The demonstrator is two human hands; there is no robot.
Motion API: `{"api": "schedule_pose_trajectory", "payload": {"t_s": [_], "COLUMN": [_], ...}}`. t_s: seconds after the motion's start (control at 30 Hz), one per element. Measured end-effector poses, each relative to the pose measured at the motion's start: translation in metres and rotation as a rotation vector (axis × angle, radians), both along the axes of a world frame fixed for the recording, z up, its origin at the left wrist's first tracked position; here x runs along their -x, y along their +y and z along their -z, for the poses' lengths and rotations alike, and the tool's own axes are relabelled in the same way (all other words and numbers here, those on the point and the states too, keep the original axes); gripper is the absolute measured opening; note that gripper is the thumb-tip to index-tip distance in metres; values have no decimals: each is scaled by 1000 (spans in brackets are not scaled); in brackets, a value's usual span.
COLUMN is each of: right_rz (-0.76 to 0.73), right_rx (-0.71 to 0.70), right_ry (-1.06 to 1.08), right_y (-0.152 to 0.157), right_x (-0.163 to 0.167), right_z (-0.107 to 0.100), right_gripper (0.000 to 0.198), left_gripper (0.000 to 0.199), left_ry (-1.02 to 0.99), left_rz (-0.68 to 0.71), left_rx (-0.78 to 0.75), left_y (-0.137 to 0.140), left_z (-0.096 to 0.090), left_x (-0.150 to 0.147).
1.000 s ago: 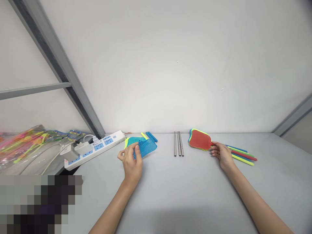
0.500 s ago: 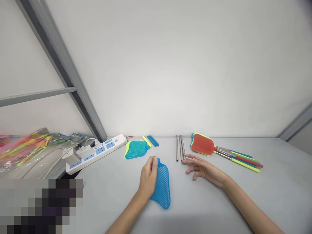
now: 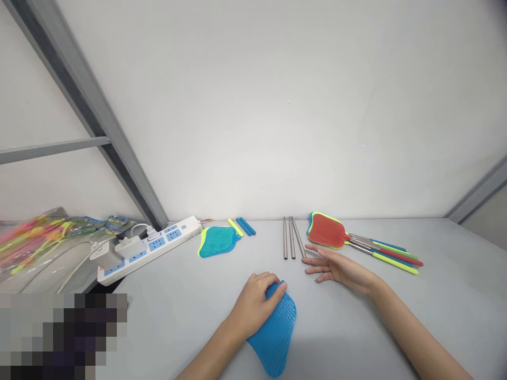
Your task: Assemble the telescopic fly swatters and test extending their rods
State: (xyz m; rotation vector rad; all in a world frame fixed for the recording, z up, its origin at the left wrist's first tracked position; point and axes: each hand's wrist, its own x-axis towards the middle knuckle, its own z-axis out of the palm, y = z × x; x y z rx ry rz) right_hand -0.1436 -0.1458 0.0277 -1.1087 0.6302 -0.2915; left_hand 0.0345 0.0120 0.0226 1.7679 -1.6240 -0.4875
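Observation:
My left hand [image 3: 257,303] grips a blue mesh fly swatter head [image 3: 277,338] near its narrow end, thumb on top, with the wide part toward me. Fingers spread, my right hand [image 3: 336,269] is at the near end of the rightmost metal rod [image 3: 298,237]; whether it bears on the rod I cannot tell. Two more metal rods [image 3: 292,240] lie just left of it. Farther left are a stacked blue and yellow pair of swatter heads [image 3: 217,241], a yellow handle grip [image 3: 235,228] and blue handle grips [image 3: 246,227].
Several assembled fly swatters [image 3: 327,232] lie stacked at the right, handles pointing right. A white power strip [image 3: 150,248] with plugs stands at the left, beside plastic-bagged colourful items [image 3: 43,237]. A wall [image 3: 277,132] and grey metal posts [image 3: 95,116] bound the table [image 3: 166,311].
My left hand has brought the blue swatter head nearer and to the right, turning it flatter. The rightmost rod's near end has swung right, away from the other rods, alongside my right fingers.

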Motion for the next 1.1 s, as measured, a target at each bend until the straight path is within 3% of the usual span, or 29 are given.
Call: {"api": "schedule_pose_trajectory", "payload": {"t_s": [0.5,0.83,1.1], "right_rz": [63,96,68], "right_rx": [55,-82,-107], "right_ry": [92,57,21], "right_y": [-19,-13,-11], "right_x": [24,13,9], "right_z": [-10,-3,0], "right_gripper": [46,40,30], "left_gripper": [30,29,29], "left_ry": [-18,-55,-68], "left_rz": [26,38,62], "left_rx": [-2,5,20], "left_y": [1,1,1], "left_z": [1,2,0], "left_x": [1,0,1]}}
